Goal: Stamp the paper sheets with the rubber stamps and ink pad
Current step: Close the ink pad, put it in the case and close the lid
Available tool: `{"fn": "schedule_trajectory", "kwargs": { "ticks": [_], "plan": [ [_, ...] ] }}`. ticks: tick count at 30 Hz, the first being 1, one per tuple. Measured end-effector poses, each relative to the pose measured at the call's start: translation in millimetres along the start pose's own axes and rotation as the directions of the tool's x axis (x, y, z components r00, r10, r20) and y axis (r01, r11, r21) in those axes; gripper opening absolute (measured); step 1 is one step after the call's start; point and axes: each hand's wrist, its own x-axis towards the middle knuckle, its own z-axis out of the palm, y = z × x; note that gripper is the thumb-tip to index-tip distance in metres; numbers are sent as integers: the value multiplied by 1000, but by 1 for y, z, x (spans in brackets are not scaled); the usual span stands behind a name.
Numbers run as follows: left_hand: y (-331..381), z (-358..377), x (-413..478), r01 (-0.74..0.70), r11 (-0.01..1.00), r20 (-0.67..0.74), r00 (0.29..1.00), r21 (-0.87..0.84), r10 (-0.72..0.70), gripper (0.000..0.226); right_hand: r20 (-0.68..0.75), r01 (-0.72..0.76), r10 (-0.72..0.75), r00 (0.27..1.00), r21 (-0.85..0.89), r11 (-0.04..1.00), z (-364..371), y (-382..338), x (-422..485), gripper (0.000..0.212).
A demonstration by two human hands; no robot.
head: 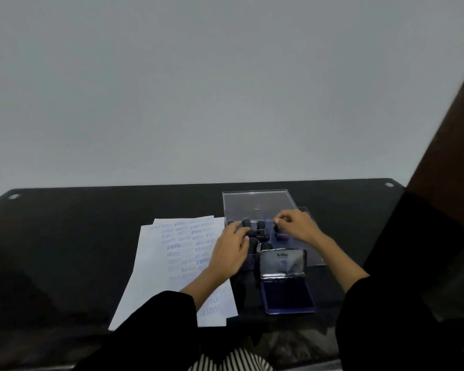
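Right now my right hand point(296, 226) pinches the knob of one black stamp point(278, 231) between thumb and forefinger, at the right end of the rows, its handle upright. My left hand point(232, 247) lies across the other rubber stamps point(260, 225) just left of it. It is blurred, so I cannot tell whether its fingers close on one or only rest there. Both hands sit inside the clear plastic box point(316, 253), whose lid stands open behind. From the pinch, the open ink pad point(288, 294) lies straight down the frame, just below the box, nearer my right hand. I judge that a short pull toward me reaches it. The paper sheets point(158, 263), already crowded with blue prints, lie to the lower left on the black table point(65, 236), past my left wrist.
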Motion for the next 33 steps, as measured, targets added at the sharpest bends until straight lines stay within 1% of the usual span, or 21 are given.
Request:
{"fn": "schedule_trajectory", "kwargs": {
  "ticks": [3,6,8,10,12,15,18,21,23,25,28,33],
  "plan": [
    [20,3,-11,-60,998,43,997,-36,61,39,-93,-3,6,996,31,1000,-5,14,-28,22],
    [34,10,-20,-62,997,115,991,-37,66,42,-197,-15,24,980,42,999,-5,24,-52,24],
    [40,15,-26,-49,998,148,987,-45,55,43,-200,-24,27,979,20,1000,-2,29,-64,27],
    [45,18,-31,-45,998,161,986,-45,51,42,-163,-22,22,986,0,1000,4,34,-75,29],
    [50,20,-35,-38,998,158,986,-45,45,42,-153,4,-11,988,-45,999,11,40,-86,29],
    [54,21,-43,-39,997,130,990,-60,47,41,-203,70,-83,976,-69,995,17,45,-101,33],
    [53,19,-50,-74,995,71,994,-70,79,38,-272,101,-106,957,-31,994,18,49,-111,34],
    [50,18,-60,-130,988,26,991,-88,133,33,-296,171,-153,943,38,984,19,54,-121,26],
    [49,18,-66,-158,983,41,986,-90,162,31,-270,226,-210,940,29,974,19,58,-125,20],
    [48,18,-72,-183,981,86,978,-72,189,30,-201,250,-241,950,22,968,19,64,-129,20],
    [44,21,-80,-231,973,150,961,-19,231,32,-115,243,-239,964,24,970,19,72,-134,22],
    [38,27,-89,-257,965,217,946,58,239,35,-42,238,-237,971,10,971,24,74,-139,27]
  ]
}}
